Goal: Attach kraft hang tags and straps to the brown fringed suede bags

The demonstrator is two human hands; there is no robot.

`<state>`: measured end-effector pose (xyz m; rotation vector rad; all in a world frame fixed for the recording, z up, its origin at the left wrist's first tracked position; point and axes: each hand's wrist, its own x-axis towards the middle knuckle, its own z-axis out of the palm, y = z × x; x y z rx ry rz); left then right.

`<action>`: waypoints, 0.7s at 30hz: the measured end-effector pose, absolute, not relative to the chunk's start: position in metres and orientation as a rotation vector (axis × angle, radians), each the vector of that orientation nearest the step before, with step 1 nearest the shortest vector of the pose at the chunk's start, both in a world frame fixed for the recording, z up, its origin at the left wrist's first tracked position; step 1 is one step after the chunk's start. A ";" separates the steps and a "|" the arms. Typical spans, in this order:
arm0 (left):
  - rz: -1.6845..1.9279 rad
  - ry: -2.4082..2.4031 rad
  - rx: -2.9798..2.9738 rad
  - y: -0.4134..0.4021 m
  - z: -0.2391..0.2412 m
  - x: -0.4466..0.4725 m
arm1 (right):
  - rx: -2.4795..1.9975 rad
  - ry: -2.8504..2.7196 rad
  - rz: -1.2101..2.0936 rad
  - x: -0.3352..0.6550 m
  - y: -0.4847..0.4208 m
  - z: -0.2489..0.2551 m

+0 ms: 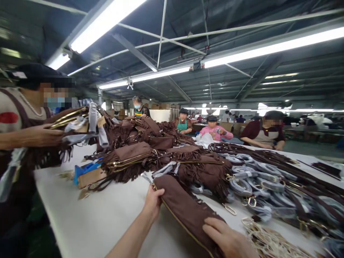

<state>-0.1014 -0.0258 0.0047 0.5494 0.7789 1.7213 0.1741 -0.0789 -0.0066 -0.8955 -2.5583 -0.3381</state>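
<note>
A dark brown fringed bag (pixel 185 208) with a gold zipper along its near edge slants across the front of the table. My left hand (pixel 154 201) pinches its far end by the zipper, thumb on top. My right hand (pixel 228 234) grips the nearer end, its fingers across the brown face and its thumb hidden. Just beyond the bag's far end lies a grey-wrapped strap (pixel 166 168). Behind it is a big heap of similar brown fringed bags (pixel 139 152).
Grey-wrapped straps with gold clasps (pixel 245 184) and a tangle of pale cords (pixel 268 238) cover the right side of the white table (pixel 88 215). A blue wrapper (pixel 83 170) lies left. A co-worker (pixel 27 107) at left holds more bags; several others sit beyond the heap.
</note>
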 end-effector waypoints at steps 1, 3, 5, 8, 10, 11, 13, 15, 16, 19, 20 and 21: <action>1.758 0.786 0.546 -0.038 0.005 -0.104 | -0.856 -2.564 -0.389 0.183 -0.070 0.000; 1.774 0.827 0.515 -0.070 -0.003 -0.106 | -0.796 -2.598 -0.492 0.195 -0.048 0.011; 1.642 0.894 0.467 -0.109 -0.017 -0.104 | -0.930 -2.628 -0.535 0.200 -0.026 0.021; 1.124 0.978 0.568 -0.161 -0.033 -0.104 | -1.375 -2.550 -0.402 0.193 -0.004 0.041; 0.958 1.065 0.902 -0.176 -0.028 -0.113 | -1.493 -2.524 -0.267 0.179 -0.006 0.052; 0.977 1.129 1.136 -0.175 -0.021 -0.121 | -1.473 -2.544 -0.213 0.169 -0.012 0.054; 1.140 1.264 1.639 -0.158 -0.004 -0.140 | -1.312 -2.638 -0.100 0.141 -0.034 0.051; 1.159 1.303 1.960 -0.129 0.009 -0.161 | -1.047 -2.769 0.068 0.106 -0.062 0.038; 1.144 1.314 2.039 -0.113 0.012 -0.169 | -0.937 -2.810 0.097 0.086 -0.076 0.028; 1.038 1.282 2.197 -0.077 0.011 -0.180 | -0.816 -2.899 -0.050 0.027 -0.102 0.000; 0.973 1.247 2.284 -0.070 0.009 -0.180 | -0.856 -2.890 -0.083 0.011 -0.103 -0.008; 0.899 1.211 2.385 -0.065 0.006 -0.179 | -0.877 -2.890 -0.102 -0.002 -0.102 -0.013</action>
